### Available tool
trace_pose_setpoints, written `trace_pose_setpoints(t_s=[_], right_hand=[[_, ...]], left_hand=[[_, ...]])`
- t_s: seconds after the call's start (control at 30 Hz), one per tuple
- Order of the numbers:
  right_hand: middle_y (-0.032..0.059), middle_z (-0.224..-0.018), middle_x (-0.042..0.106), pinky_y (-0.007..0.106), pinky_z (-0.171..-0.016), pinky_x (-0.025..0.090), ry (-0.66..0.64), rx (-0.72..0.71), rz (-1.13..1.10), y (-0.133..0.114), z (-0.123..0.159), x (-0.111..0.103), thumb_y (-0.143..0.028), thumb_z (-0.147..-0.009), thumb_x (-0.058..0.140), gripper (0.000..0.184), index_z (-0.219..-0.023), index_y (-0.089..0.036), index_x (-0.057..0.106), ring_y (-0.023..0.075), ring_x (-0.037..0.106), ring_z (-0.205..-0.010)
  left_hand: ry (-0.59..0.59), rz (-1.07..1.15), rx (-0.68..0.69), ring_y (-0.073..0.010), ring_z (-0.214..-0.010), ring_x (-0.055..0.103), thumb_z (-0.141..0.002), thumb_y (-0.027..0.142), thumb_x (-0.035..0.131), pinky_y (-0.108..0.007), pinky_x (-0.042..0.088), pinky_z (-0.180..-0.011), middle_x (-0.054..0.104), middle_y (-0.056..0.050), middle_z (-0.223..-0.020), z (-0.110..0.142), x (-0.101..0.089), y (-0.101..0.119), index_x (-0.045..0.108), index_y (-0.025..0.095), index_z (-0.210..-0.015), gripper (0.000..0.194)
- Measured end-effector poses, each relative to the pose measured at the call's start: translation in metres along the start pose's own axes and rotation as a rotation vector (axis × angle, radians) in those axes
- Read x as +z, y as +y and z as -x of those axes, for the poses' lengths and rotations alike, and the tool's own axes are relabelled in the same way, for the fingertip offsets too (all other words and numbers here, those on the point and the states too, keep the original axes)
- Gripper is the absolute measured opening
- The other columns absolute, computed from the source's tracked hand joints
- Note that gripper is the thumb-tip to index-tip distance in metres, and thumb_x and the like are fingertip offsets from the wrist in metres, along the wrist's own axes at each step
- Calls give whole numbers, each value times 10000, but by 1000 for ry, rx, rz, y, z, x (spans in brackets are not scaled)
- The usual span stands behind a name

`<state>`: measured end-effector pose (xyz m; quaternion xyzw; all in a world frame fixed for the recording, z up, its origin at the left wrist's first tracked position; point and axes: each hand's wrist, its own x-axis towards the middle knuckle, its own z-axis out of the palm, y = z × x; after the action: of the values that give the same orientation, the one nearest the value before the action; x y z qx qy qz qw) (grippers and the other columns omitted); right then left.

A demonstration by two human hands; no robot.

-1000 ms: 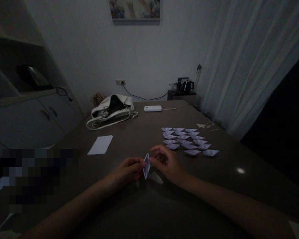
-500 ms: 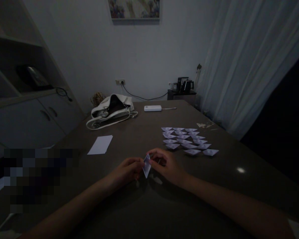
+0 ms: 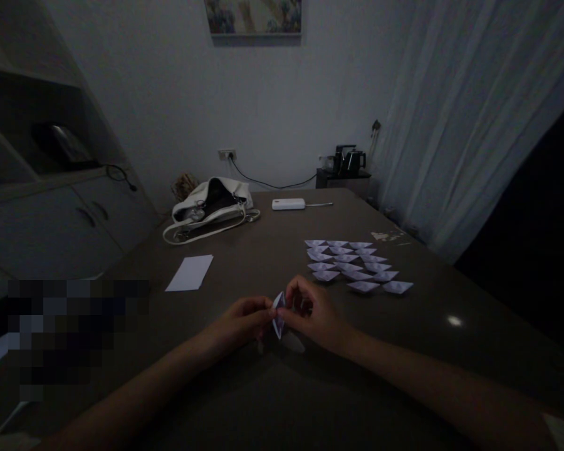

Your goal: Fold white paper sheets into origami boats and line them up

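Between my two hands, a small folded white paper boat (image 3: 279, 325) stands on end, its points up and down. My left hand (image 3: 247, 319) pinches its left side with thumb and fingers. From the right, my right hand (image 3: 317, 315) has its thumb and fingertips closed on the other side, with the fingers curled. Beyond my right hand, several finished paper boats (image 3: 355, 275) sit in rows on the dark table (image 3: 263, 263). A stack of white paper sheets (image 3: 189, 273) lies ahead of my left hand.
A white handbag (image 3: 239, 191) rests at the table's far left. Near the far edge lies a white power bank (image 3: 288, 204) with a short cable. Light scraps (image 3: 386, 236) are by the right edge. A dark kettle (image 3: 353, 161) stands beyond the table.
The paper boat has turned slightly and shifted a little right. My right hand's fingers have moved from its upper tip and curled more, the thumb now at its middle.
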<state>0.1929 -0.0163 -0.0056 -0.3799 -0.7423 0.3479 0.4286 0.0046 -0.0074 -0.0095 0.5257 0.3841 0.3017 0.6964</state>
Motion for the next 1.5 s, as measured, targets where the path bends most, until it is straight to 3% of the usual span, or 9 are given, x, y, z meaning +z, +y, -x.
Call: trace_pose_setpoints(t_s=[0.3, 0.63, 0.87, 1.07, 1.33, 1.5], right_hand=[[-56, -664, 480, 192, -481, 323, 35, -39, 95, -2, 3, 2, -189, -743, 624, 169, -817, -203, 473, 80, 437, -541], [-54, -669, 495, 191, -470, 319, 64, -33, 114, -1, 2, 3, -194, -743, 634, 179, -821, -205, 473, 80, 442, -536], [-8, -761, 596, 214, -542, 401, 14, -39, -63, -1, 1, 0, -301, -892, 517, 219, -1086, -200, 526, 106, 534, -615], [18, -740, 635, 234, -581, 416, 33, -12, -32, 0, -3, -1, -296, -877, 546, 175, -806, -174, 649, 124, 563, -663], [7, -706, 632, 226, -554, 400, 97, -10, -39, -1, -5, -4, -228, -819, 611, 88, -778, -171, 664, 113, 541, -620], [4, -683, 626, 226, -538, 388, 93, -1, -27, 0, -7, -5, -224, -807, 623, 91, -753, -166, 667, 111, 530, -598]], left_hand=[[25, -96, -24, -56, -465, 375, -681, 403, 710, -182, 259, -457, 482, 54, -534, 1, 5, 7, 604, 125, -722, 300], [5, -112, -2, -62, -451, 380, -709, 409, 673, -179, 273, -445, 478, 50, -522, -4, -1, -2, 608, 126, -740, 292], [-12, -208, -17, -73, -472, 401, -734, 382, 619, -189, 295, -472, 500, 45, -537, 2, 1, 4, 611, 138, -754, 245], [-2, -173, -44, -81, -462, 401, -726, 372, 586, -198, 283, -471, 497, 45, -525, 3, 2, 3, 591, 150, -724, 222], [70, -103, -72, -86, -503, 420, -704, 368, 603, -204, 320, -516, 494, 44, -557, 7, 7, 5, 575, 153, -710, 217], [53, -163, -51, -91, -519, 414, -744, 430, 607, -209, 317, -515, 469, 47, -566, 9, 5, 9, 551, 152, -700, 286]])
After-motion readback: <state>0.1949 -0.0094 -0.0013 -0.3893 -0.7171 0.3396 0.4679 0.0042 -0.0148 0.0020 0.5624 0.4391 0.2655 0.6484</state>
